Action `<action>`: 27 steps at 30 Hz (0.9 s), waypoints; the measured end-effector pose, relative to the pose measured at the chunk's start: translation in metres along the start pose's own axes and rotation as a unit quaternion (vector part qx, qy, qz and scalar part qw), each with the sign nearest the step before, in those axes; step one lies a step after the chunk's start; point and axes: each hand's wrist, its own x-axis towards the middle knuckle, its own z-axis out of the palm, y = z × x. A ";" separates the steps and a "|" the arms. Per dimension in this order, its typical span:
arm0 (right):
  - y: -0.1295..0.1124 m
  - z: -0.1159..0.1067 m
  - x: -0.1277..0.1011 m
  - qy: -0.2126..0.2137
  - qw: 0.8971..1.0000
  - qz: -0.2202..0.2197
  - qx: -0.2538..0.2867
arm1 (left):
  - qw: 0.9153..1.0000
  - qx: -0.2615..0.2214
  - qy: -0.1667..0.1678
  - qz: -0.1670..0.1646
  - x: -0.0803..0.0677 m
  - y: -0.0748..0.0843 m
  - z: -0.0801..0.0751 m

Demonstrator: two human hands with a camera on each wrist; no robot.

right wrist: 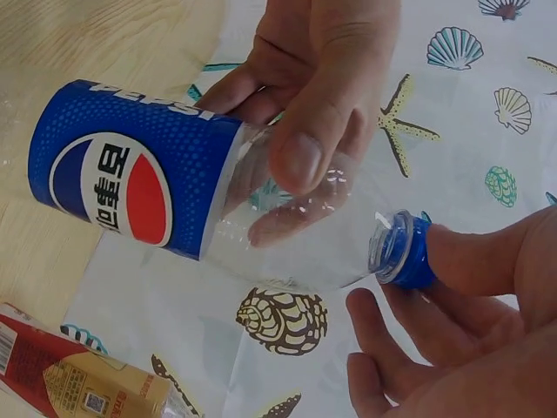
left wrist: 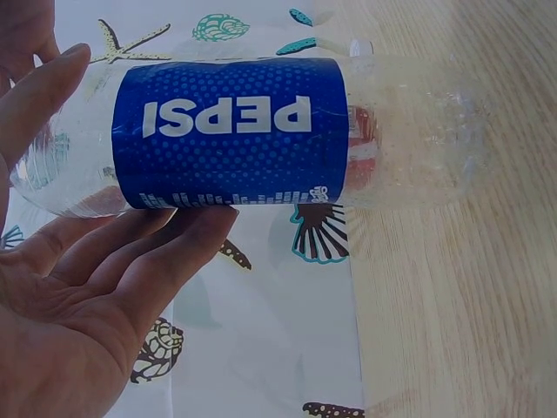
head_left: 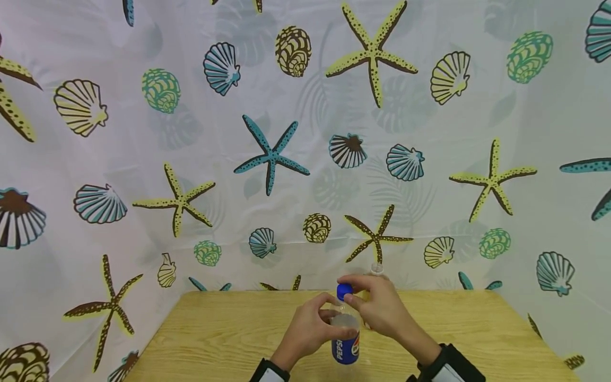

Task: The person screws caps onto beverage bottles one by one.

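Note:
A clear plastic Pepsi bottle [head_left: 345, 350] with a blue label stands upright over the table in the head view. My left hand [head_left: 305, 330] grips it round the upper body, above the label; thumb and fingers lie on opposite sides in the right wrist view. At its top, my right hand [head_left: 382, 307] pinches the blue cap [right wrist: 418, 254] between thumb and fingers. The cap sits at the mouth of the neck; how tight it is I cannot tell. No dark drink shows through the clear walls [left wrist: 418, 131].
A second bottle [right wrist: 96, 374] with a red and gold label stands behind the right hand, mostly hidden in the head view except its clear top [head_left: 377, 269]. The wooden table [head_left: 229, 329] meets a white cloth [head_left: 286, 106] printed with shells and starfish.

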 end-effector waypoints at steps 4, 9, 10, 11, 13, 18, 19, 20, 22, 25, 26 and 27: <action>0.001 0.005 0.001 0.045 0.999 0.010 -0.016 | 1.000 -0.002 0.001 0.002 0.000 0.000 -0.001; 0.003 0.009 0.002 0.054 0.997 0.038 -0.027 | 1.000 -0.005 -0.001 0.000 -0.001 0.000 -0.001; 0.003 0.010 0.002 0.052 0.997 0.039 -0.035 | 1.000 -0.005 -0.001 -0.001 -0.001 -0.001 -0.001; 0.003 0.010 0.001 0.048 0.997 0.039 -0.043 | 1.000 -0.005 -0.001 -0.001 -0.001 -0.001 -0.001; 0.002 0.009 0.001 0.040 0.997 0.035 -0.055 | 1.000 -0.006 -0.002 -0.003 -0.002 -0.002 -0.001; -0.002 0.005 -0.001 0.027 0.998 0.007 -0.063 | 1.000 -0.009 -0.002 -0.001 -0.001 -0.002 -0.002; -0.003 0.004 -0.002 0.026 0.998 0.003 -0.063 | 1.000 -0.008 -0.002 0.001 -0.001 -0.002 -0.002; -0.004 0.004 -0.002 0.024 0.998 0.001 -0.063 | 1.000 -0.007 -0.001 0.002 -0.001 -0.002 -0.002; -0.004 0.003 -0.002 0.024 0.998 -0.001 -0.066 | 1.000 -0.006 0.001 0.005 -0.001 -0.003 -0.002; -0.004 0.003 -0.003 0.028 0.997 0.003 -0.066 | 1.000 -0.005 0.002 0.006 0.000 -0.003 -0.001; -0.004 0.003 -0.003 0.030 0.997 0.004 -0.064 | 1.000 -0.005 0.003 0.007 0.000 -0.003 -0.001; -0.003 0.003 -0.003 0.034 0.997 0.006 -0.062 | 1.000 -0.006 0.003 0.008 0.000 -0.003 0.000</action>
